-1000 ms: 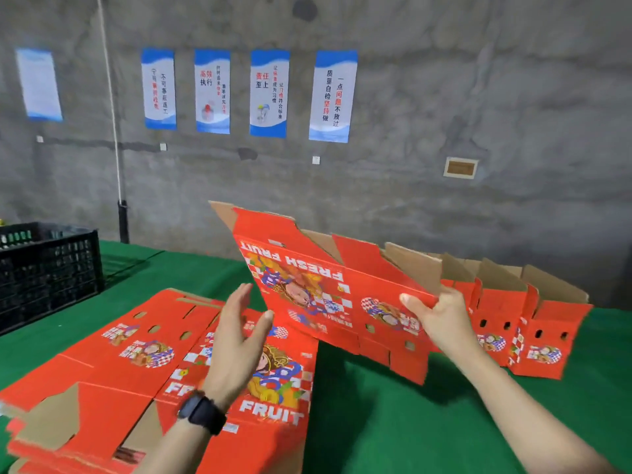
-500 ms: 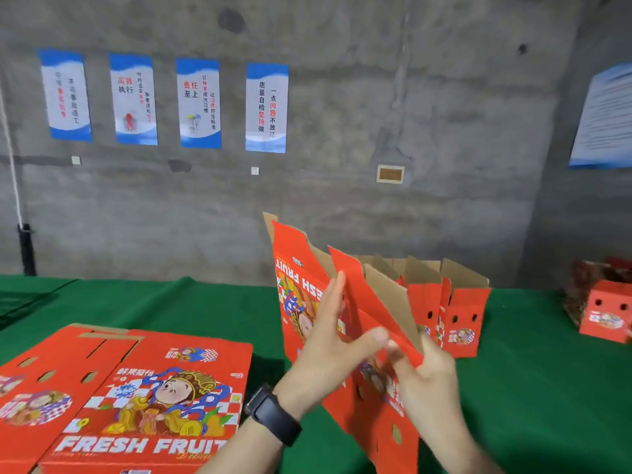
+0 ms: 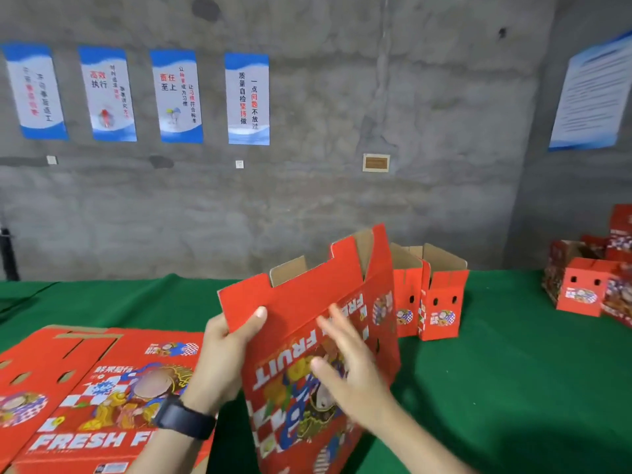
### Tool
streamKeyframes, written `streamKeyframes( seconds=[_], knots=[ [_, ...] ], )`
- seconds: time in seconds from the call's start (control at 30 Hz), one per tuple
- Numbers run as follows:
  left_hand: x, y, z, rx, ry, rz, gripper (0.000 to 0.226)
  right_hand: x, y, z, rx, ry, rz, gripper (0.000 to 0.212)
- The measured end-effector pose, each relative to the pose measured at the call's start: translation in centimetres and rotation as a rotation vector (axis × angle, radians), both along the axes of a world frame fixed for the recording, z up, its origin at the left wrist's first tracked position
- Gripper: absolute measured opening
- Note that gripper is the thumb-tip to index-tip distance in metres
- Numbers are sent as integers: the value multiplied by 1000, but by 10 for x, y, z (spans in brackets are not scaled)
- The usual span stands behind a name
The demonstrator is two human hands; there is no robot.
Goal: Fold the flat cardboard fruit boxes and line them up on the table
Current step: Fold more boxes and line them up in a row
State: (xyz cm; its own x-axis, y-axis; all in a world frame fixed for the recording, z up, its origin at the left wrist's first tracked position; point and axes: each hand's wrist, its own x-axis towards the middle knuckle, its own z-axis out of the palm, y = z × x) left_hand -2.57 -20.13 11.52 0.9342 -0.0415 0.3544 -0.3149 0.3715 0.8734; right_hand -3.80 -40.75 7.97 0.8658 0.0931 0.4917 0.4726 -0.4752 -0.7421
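I hold a red "FRESH FRUIT" cardboard box [image 3: 301,302] upright and upside down over the green table [image 3: 513,388], partly opened into a sleeve. My left hand [image 3: 225,350] grips its left flap, thumb on the front near the top edge. My right hand [image 3: 345,364] lies against the printed front panel with fingers spread and straight; it is motion-blurred. A stack of flat red boxes [image 3: 95,388] lies at the lower left. Two folded boxes [image 3: 441,302] stand side by side behind the held one.
More folded red boxes [image 3: 581,292] are grouped at the table's right edge. A concrete wall with several blue-and-white posters [image 3: 248,97] runs behind the table. A black pole [image 3: 8,254] stands at the far left.
The held box has swung so its wide printed face turns towards me. My left hand moved to the left flap and my right hand moved onto the front panel. The view has shifted slightly.
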Motion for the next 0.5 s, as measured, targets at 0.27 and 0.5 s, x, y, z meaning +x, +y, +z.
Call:
streamKeyframes(
  seconds=[0.27,0.5],
  knots=[
    [13,51,-8,98,66,-139,14,32,-61,37,-98,-2,-451,53],
    [20,50,-16,110,98,-144,11,24,-73,31,-215,383,-148,14]
  ],
)
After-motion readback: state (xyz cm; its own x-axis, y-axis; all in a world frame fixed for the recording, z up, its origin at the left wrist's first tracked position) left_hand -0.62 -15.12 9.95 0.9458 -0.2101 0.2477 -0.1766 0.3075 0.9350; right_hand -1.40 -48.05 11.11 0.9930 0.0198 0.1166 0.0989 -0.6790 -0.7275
